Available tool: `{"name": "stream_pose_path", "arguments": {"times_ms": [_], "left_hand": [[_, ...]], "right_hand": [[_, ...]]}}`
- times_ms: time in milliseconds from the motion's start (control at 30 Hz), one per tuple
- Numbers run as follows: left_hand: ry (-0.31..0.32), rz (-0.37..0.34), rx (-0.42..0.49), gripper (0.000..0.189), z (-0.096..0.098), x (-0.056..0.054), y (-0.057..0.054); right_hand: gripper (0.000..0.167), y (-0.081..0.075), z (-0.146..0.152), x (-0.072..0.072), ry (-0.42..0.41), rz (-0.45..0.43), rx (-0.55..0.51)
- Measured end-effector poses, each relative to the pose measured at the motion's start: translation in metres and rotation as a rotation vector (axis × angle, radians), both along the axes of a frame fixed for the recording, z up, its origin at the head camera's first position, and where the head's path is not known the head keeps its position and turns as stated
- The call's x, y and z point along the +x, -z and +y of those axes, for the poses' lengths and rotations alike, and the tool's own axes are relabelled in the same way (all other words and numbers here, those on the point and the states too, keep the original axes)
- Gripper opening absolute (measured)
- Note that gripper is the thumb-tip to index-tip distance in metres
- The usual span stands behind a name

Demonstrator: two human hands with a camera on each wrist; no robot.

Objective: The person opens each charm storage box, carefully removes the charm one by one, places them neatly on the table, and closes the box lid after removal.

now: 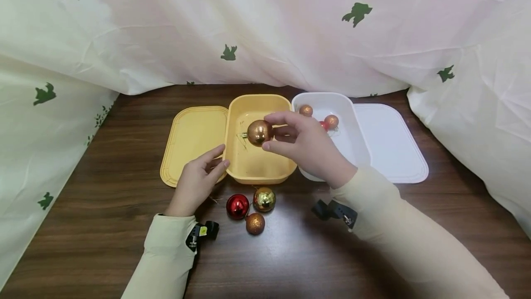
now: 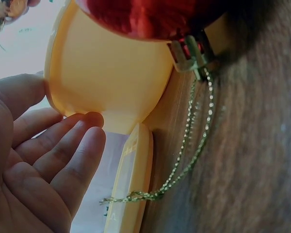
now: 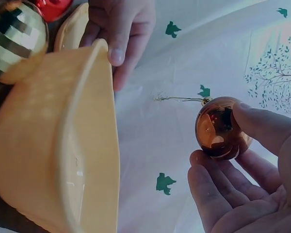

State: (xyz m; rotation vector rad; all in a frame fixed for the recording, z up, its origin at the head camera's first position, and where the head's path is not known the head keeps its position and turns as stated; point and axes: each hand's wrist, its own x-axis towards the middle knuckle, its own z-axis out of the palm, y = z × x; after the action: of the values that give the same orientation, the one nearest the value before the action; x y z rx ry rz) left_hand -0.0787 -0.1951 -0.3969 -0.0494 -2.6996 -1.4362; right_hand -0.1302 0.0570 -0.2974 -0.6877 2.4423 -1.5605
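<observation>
Currently, a yellow lid (image 1: 195, 137) lies on the table (image 1: 290, 253) just beyond the left hand (image 1: 197, 179), which is relaxed and holds nothing, its fingertips touching the side of a yellow box (image 1: 261, 180). Right of that hand, near its wrist, a red ball (image 1: 238, 207), a glittery orange ball (image 1: 255, 224) and a gold ball (image 1: 264, 199) sit close together on the table. Between the hands, above the yellow box, a shiny copper ball (image 1: 259, 133) is pinched by the thumb and fingers of the right hand (image 1: 313, 147). Partly hidden beneath the right hand, a white box (image 1: 350, 147) contains two small glittery balls (image 1: 331, 121) and something red (image 1: 324, 125); farther right of that hand lies a white lid (image 1: 394, 147).
</observation>
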Motion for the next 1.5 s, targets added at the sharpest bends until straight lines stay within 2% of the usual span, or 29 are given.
{"name": "stream_pose_path", "arguments": {"times_ms": [167,600,1000,1500], "left_hand": [[0.001,0.000,-0.001,0.048,0.000,0.000,0.001],[-0.001,-0.021,0.019,0.049,0.000,0.000,0.001],[-0.005,-0.008,0.026,0.048,0.000,0.000,0.001],[0.002,-0.007,0.016,0.048,0.000,-0.001,0.002]], "right_hand": [[0.049,0.006,0.011,0.012,0.002,-0.017,-0.005],[0.048,0.032,0.037,0.033,0.077,-0.079,0.016],[0.049,0.053,0.048,0.052,0.012,-0.127,-0.035],[0.046,0.081,0.060,0.067,-0.015,-0.118,0.059]]}}
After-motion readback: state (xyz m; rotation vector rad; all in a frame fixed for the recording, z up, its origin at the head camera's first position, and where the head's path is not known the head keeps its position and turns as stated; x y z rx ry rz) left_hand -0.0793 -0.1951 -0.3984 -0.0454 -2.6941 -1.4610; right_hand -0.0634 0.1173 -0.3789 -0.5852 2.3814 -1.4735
